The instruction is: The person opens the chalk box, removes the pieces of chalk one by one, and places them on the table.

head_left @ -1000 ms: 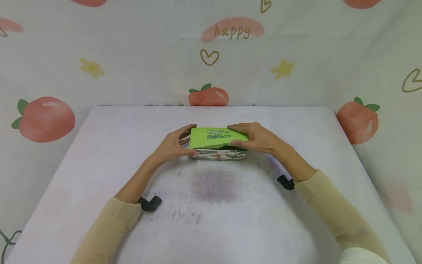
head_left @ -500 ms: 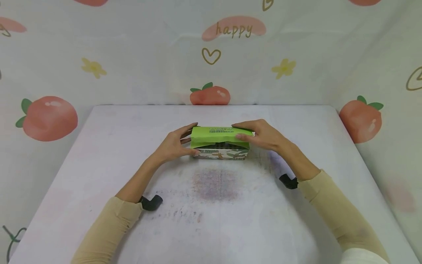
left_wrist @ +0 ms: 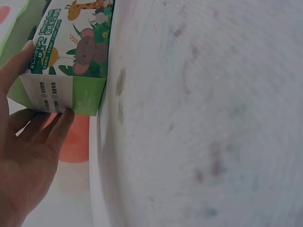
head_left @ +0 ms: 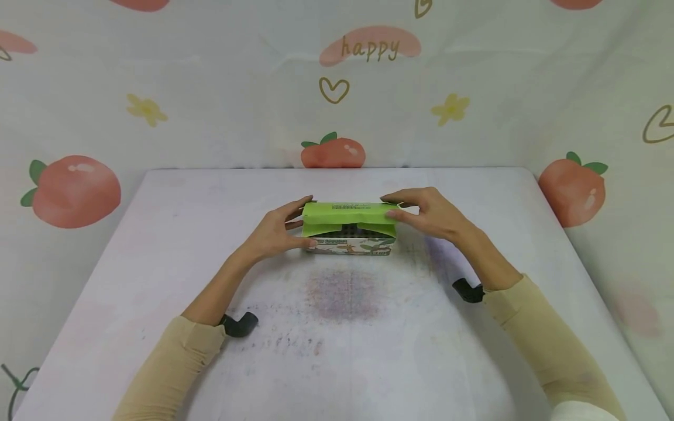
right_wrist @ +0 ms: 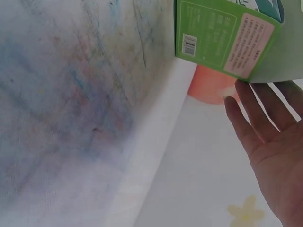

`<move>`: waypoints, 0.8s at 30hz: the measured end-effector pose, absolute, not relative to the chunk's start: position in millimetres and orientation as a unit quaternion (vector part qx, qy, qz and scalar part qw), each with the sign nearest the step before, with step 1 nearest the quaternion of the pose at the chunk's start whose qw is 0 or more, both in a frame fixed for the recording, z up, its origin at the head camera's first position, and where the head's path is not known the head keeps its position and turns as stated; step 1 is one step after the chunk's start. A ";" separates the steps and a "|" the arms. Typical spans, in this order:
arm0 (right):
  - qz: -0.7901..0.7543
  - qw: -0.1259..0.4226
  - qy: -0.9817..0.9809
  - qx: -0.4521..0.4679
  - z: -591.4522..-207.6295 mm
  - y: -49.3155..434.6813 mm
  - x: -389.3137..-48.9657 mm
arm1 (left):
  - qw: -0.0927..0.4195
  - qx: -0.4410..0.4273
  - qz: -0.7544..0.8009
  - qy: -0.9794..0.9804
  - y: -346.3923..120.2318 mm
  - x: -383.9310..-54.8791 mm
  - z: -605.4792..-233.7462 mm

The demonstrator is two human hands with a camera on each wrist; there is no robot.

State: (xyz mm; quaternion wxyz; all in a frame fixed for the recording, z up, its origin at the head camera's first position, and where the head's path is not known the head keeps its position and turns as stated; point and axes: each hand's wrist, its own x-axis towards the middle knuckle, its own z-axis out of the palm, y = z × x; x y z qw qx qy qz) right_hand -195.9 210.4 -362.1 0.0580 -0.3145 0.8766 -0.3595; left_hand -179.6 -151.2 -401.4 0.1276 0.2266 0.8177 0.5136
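Note:
A small cardboard box (head_left: 350, 248), white with printed animals on its front, stands on the table, its green lid (head_left: 344, 216) partly raised. Dark contents (head_left: 350, 231) show through the front gap, too small to make out. My left hand (head_left: 274, 235) grips the box's left end, thumb on the front edge and fingers along the end panel, as the left wrist view shows. At the right end, my right hand (head_left: 434, 214) pinches the lid between thumb and fingers. The right wrist view shows the box's green end panel (right_wrist: 208, 35) with a barcode.
The white table (head_left: 337, 362) has coloured stains in front of the box. Behind it hangs a pale cloth (head_left: 237, 105) printed with fruit and flowers. A black wrist mount (head_left: 241, 325) sits at the left cuff, another wrist mount (head_left: 467, 290) at the right.
The green lid has tilted up and back, baring the dark contents at the front. My right hand has shifted right and slightly back along the lid; the left hand stays in place.

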 end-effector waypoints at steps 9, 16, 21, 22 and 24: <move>-0.396 0.025 0.868 -0.299 -359.1 219.1 -194.0 | 0.102 0.223 0.545 0.801 -156.9 -176.1 -399.9; -0.427 0.008 0.871 -0.244 -357.4 214.9 -190.1 | 0.082 0.232 0.560 0.791 -158.2 -177.0 -402.1; -0.443 -0.006 0.874 -0.201 -344.8 206.3 -179.4 | 0.089 0.238 0.561 0.788 -158.1 -178.0 -400.9; -0.447 -0.010 0.873 -0.195 -341.7 204.3 -177.3 | 0.092 0.236 0.562 0.788 -158.1 -178.1 -400.5; -0.460 -0.016 0.867 -0.189 -336.5 200.9 -174.4 | 0.100 0.231 0.560 0.789 -157.6 -178.2 -399.0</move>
